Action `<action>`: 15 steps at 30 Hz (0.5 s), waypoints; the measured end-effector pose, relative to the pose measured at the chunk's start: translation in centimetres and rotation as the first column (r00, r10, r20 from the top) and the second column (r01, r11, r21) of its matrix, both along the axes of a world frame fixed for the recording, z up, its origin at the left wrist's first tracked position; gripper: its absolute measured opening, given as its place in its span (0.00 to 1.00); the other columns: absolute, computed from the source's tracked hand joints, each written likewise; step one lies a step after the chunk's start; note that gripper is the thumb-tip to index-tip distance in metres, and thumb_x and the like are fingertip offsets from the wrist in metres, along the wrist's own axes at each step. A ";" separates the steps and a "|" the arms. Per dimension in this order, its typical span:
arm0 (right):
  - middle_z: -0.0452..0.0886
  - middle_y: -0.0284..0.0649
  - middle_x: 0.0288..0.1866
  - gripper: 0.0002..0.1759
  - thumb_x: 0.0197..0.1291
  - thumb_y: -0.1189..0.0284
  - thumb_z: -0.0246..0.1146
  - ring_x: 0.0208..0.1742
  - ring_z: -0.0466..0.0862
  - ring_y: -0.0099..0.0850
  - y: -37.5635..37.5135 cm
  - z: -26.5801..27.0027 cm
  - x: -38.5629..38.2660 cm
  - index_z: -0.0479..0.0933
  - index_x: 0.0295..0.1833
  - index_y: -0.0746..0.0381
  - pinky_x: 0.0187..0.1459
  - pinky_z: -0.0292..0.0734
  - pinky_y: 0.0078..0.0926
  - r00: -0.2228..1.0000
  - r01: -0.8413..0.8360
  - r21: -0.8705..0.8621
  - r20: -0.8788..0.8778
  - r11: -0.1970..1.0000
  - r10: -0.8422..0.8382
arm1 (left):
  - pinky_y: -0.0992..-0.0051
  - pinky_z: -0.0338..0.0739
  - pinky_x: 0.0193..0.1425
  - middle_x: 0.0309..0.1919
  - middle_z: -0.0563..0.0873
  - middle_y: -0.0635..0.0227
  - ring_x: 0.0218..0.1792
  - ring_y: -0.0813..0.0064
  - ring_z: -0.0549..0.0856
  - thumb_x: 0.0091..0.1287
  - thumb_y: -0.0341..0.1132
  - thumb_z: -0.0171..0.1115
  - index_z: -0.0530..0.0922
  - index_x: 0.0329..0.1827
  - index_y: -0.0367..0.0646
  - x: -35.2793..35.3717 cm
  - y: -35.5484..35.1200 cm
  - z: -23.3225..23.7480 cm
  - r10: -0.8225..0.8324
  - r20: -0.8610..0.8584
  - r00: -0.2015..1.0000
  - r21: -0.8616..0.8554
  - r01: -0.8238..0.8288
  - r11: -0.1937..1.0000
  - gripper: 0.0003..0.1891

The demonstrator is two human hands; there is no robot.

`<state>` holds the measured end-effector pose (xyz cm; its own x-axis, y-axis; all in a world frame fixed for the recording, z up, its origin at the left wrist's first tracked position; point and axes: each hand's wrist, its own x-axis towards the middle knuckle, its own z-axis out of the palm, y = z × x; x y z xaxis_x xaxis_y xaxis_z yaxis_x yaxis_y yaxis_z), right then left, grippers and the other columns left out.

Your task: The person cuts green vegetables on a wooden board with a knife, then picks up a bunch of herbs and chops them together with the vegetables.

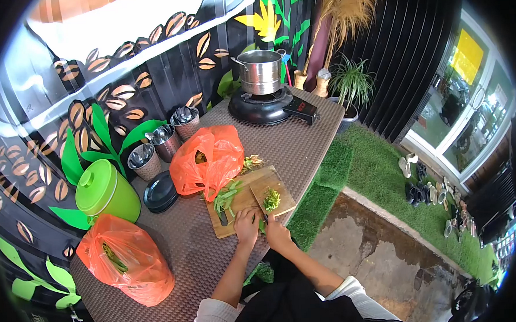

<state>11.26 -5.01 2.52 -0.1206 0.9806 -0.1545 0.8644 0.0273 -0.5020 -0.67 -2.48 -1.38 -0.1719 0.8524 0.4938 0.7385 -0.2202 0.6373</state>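
Observation:
A wooden cutting board [219, 225] lies near the table's front edge, with a smaller wooden board [283, 205] on its right part. Chopped greens [272, 199] form a small heap on the smaller board. Long green leaves [228, 198] lie across the larger board. My left hand [247, 226] presses down on the board with curled fingers, holding greens that are mostly hidden beneath it. Close beside it, my right hand [278, 234] is closed round a knife [265, 217], of which only a small dark part shows.
Orange plastic bags [207, 157] stand behind the board and at the left [142, 275]. Around them are a green lidded bucket [107, 190], dark plates [160, 192] and cutlery cups [144, 162]. A steel pot [261, 71] sits on a portable stove [261, 107] at the far end.

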 end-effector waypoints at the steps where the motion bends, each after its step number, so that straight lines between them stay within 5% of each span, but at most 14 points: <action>1: 0.80 0.64 0.37 0.17 0.64 0.68 0.53 0.38 0.82 0.61 0.5 -0.5 0.0 0.60 0.51 0.67 0.40 0.77 0.58 1.000 0.003 -0.001 0.000 1.000 -0.003 | 0.67 0.75 0.49 0.38 0.84 0.67 0.42 0.64 0.80 0.59 0.32 0.62 0.84 0.36 0.42 0.1 0.0 0.0 -0.002 0.015 1.000 -0.010 0.002 1.000 0.06; 7: 0.80 0.63 0.42 0.17 0.66 0.66 0.50 0.43 0.82 0.59 1.9 0.5 0.3 0.61 0.54 0.66 0.44 0.78 0.53 1.000 -0.026 -0.033 -0.019 0.999 0.025 | 0.68 0.76 0.48 0.39 0.84 0.67 0.42 0.64 0.81 0.59 0.32 0.62 0.84 0.36 0.42 0.0 -0.2 0.4 0.007 -0.019 1.000 -0.022 -0.008 1.000 0.06; 15: 0.79 0.66 0.37 0.19 0.65 0.66 0.54 0.42 0.81 0.62 1.6 0.0 -0.6 0.60 0.54 0.67 0.41 0.77 0.56 0.999 0.026 -0.037 -0.037 0.999 -0.027 | 0.68 0.76 0.48 0.38 0.84 0.66 0.42 0.63 0.81 0.60 0.33 0.62 0.84 0.36 0.42 0.0 -0.3 0.5 -0.004 0.038 0.999 -0.006 0.005 1.000 0.06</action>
<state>10.62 -3.43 2.53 -0.1010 0.9773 -0.1863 0.8452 -0.0145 -0.5343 -0.63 -2.77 -0.91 -0.1864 0.8560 0.4822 0.7130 -0.2198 0.6658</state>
